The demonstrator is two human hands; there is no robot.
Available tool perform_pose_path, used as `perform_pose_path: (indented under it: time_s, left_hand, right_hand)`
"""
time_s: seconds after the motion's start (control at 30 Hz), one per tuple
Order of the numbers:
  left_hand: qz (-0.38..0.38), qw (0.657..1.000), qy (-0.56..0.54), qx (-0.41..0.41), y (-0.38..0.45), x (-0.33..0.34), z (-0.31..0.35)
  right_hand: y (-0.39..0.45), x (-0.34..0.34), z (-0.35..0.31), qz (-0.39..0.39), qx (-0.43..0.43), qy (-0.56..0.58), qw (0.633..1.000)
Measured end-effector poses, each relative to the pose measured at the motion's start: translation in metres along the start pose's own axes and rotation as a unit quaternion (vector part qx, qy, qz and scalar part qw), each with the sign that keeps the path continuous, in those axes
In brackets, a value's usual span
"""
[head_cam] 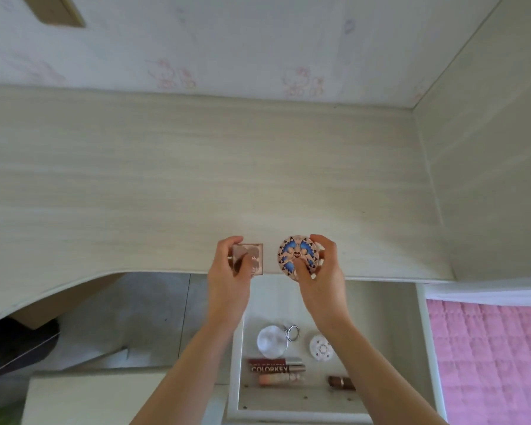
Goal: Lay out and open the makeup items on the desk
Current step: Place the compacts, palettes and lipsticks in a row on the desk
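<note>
Two items up at once, one per hand, both over the near edge of the desk (196, 179). Left hand (227, 280) curls round a square brown palette (252, 256), fingers over its far-left corner, thumb across the lid. Right hand (319, 271) grips a round compact (296, 256) with a blue-and-tan patterned lid, thumb on the lid's near side, fingers wrapped behind its right rim.

Step in hand, as judged: setting both down on the desk just beyond the grips. Best done flat and apart, lids up, with room left ahead of each for the lid to swing. Whether either is already resting on the wood cannot be told.

Below the wrists, an open drawer (239, 348) holds more: a white round puff (270, 340) with a metal ring (292, 332), a small white disc (321, 348), lip tubes (276, 368), one marked COLORKEY, a dark brown tube (341, 382).

Desk is pale wood-grain, meeting a papered wall (227, 41) with faint pink drawings. Pink quilted bedding (488, 348) lies right of the drawer.
</note>
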State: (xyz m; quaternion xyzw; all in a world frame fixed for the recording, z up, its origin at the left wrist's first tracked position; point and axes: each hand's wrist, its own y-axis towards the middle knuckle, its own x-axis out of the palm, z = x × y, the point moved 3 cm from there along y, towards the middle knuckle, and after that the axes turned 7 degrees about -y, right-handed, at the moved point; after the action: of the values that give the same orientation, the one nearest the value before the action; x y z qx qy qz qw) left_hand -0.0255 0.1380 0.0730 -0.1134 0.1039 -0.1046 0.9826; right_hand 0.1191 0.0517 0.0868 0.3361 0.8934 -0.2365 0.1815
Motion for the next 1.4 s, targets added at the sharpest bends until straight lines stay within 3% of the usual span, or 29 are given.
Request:
perform_pose_path:
  time_s: [0.43, 0.83, 1.1, 1.3, 1.4]
  left_hand:
    - [0.047, 0.996, 0.077, -0.003, 0.121, 0.017, 0.019]
    - [0.017, 0.988, 0.152, 0.007, 0.151, 0.023, 0.007]
    - [0.013, 0.947, 0.318, 0.043, 0.159, 0.015, 0.005]
    - [0.011, 0.933, 0.355, 0.053, 0.162, 0.015, 0.005]
    - [0.027, 0.922, 0.371, 0.106, 0.157, 0.014, 0.004]
  right_hand:
    - [0.122, 0.04, -0.051, -0.066, -0.049, -0.055, 0.995]
    - [0.157, 0.053, -0.045, -0.096, -0.065, -0.086, 0.99]
    - [0.166, 0.051, -0.036, -0.078, -0.111, -0.211, 0.968]
    - [0.167, 0.052, -0.035, -0.075, -0.12, -0.275, 0.951]
    - [0.164, 0.052, -0.038, -0.062, -0.149, -0.306, 0.938]
